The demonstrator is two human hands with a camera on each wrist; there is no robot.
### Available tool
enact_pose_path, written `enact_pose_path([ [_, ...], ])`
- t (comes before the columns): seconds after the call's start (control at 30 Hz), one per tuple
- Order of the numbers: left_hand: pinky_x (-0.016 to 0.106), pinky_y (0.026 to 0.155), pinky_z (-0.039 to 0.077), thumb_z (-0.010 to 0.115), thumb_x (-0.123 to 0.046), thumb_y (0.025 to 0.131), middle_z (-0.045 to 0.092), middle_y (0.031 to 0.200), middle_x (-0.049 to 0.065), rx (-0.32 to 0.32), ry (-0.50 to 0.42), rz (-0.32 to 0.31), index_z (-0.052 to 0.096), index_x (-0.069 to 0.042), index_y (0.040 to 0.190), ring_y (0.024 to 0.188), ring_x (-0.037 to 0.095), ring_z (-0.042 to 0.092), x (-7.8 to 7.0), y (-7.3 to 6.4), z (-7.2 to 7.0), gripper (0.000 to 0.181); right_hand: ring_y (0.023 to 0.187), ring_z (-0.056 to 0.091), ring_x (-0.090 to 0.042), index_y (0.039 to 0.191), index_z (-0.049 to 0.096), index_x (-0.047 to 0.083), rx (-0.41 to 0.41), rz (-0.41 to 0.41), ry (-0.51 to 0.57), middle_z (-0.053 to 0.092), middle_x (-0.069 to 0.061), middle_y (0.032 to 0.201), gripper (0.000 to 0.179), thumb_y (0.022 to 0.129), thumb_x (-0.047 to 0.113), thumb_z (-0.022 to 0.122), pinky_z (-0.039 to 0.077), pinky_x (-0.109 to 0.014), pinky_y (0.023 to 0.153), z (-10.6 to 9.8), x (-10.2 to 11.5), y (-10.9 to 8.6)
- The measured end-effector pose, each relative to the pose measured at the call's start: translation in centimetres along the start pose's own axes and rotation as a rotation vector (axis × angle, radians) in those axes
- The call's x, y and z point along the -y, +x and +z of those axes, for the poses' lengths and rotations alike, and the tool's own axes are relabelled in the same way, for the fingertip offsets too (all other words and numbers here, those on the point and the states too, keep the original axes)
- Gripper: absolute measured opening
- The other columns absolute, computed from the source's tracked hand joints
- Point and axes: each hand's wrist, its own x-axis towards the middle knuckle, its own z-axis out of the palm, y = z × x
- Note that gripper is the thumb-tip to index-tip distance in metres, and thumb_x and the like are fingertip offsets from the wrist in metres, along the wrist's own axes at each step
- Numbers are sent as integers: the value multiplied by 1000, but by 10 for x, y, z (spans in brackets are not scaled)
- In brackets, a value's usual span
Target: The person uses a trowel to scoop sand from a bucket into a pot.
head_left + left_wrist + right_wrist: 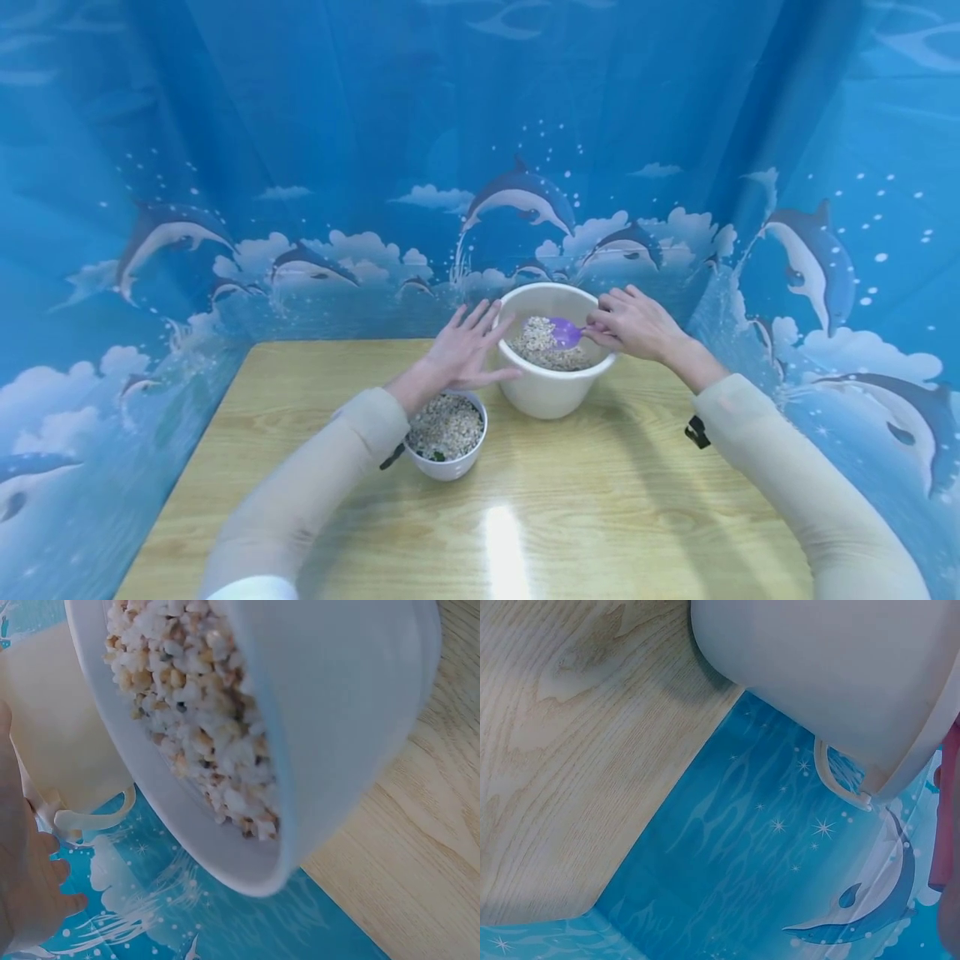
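Observation:
My right hand (633, 325) grips the handle of a purple scoop (566, 332) over the white bucket (551, 392). Pale gravel (537, 334) fills the scoop's blade, and more gravel lies in the bucket below it. The left hand (468, 346), fingers spread, is at the bucket's left rim. Under that wrist stands a smaller white pot (447, 469) of gravel, with a bit of green near its front rim. The left wrist view shows the pot's gravel (199, 712) close up. In the right wrist view the hand is mostly cut off at the right edge.
The wooden table (600, 500) meets a blue dolphin-print sheet (375, 167) behind and at both sides. A white carrying handle (836, 780) hangs at the bucket's side.

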Motion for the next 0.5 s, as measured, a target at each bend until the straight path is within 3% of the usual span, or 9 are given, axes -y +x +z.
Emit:
enact_pose_path([
  [0.3,58,136,8,38,-84,96,1,178,13,-11,-4,-3,6,-17,172,167,37,11,7,-13,-2,106,79,55,-21,98,77,15,-11,-6,14,67,-3,85,20,91,33,82,41,-34,73,-4,3,4],
  [0.5,59,136,7,41,-83,96,3,178,13,-13,-41,-4,10,-19,172,167,36,7,14,-28,-2,104,79,55,-21,97,77,15,-24,-10,16,68,-2,85,20,90,33,83,40,-33,72,-7,6,7],
])
